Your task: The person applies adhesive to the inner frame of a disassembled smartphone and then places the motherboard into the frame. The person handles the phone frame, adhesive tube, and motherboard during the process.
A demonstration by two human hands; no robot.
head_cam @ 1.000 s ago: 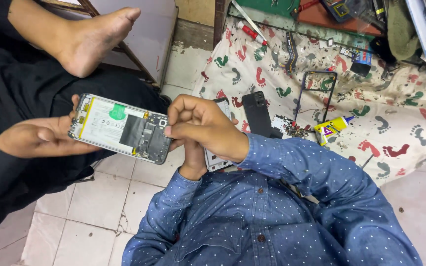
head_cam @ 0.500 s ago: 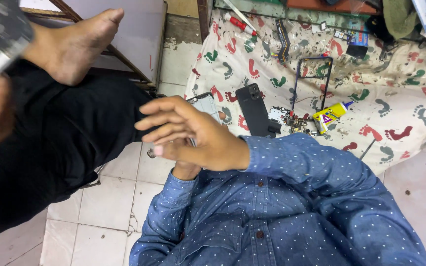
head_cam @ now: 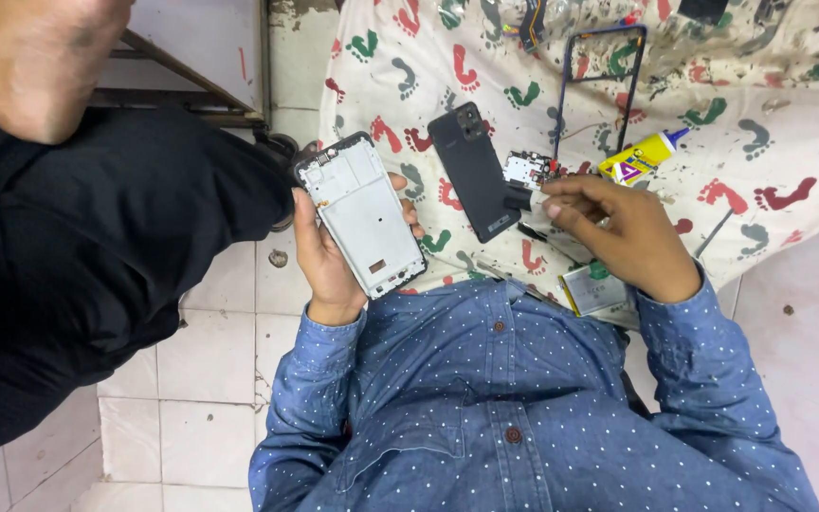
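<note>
The footprint-patterned cloth [head_cam: 760, 209] spreads under the work as a catch-all, lying beneath and beyond the right hand [head_cam: 618, 232]. Just left of that grip lies the black back cover [head_cam: 474, 171], laid flat within easy reach. The left hand [head_cam: 329, 256] cups the white phone frame [head_cam: 362, 216] from below, fingers wrapped round its edges, open side up so the inside can be seen. The right grip is pinched nearly closed on a small dark piece beside the little circuit board [head_cam: 528, 171]; I cannot tell what that piece is. The yellow glue tube [head_cam: 639, 159] rests just above it.

Half a second ago the right hand hung open and empty over the floor, and the frame was out of view.
</note>
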